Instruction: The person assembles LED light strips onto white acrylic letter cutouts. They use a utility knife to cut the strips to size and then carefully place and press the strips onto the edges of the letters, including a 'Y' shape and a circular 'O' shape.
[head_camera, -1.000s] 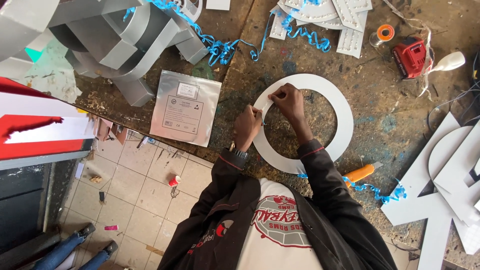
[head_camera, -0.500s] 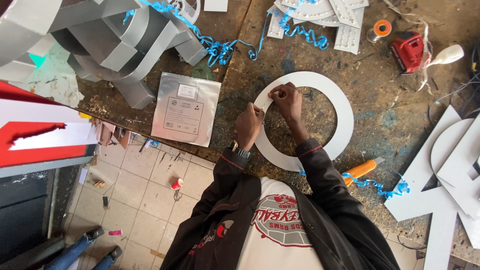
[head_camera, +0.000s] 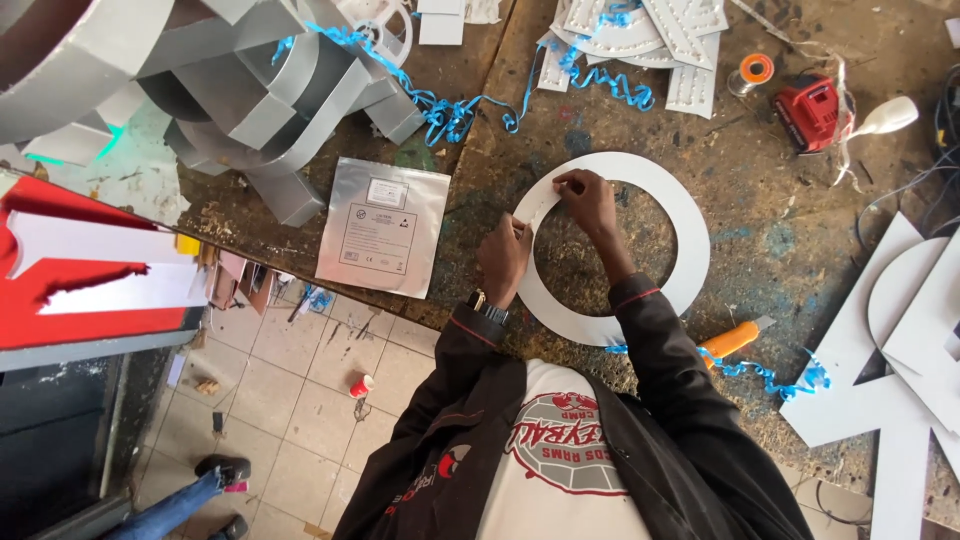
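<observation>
The white ring (head_camera: 640, 190) is lying flat on the workbench (head_camera: 760, 200), directly in front of the person. The left hand (head_camera: 503, 258) is resting on the ring's left arc, fingers curled together and pinching the rim. The right hand (head_camera: 590, 200) is positioned at the upper-left inner edge, fingertips pressed together and pinching a thin strip of film (head_camera: 540, 208) that is lifting from the ring's face. The 2 hands are sitting near each other.

A silver pouch (head_camera: 383, 225) is lying to the left of the ring, apart from it. An orange knife (head_camera: 735, 338) is lying just beside the ring's lower right edge, next to a blue ribbon curl (head_camera: 770, 372). A red tool (head_camera: 808, 100) is sitting at the upper right, well apart. Grey letter shells (head_camera: 230, 90) are occupying the upper left of the bench.
</observation>
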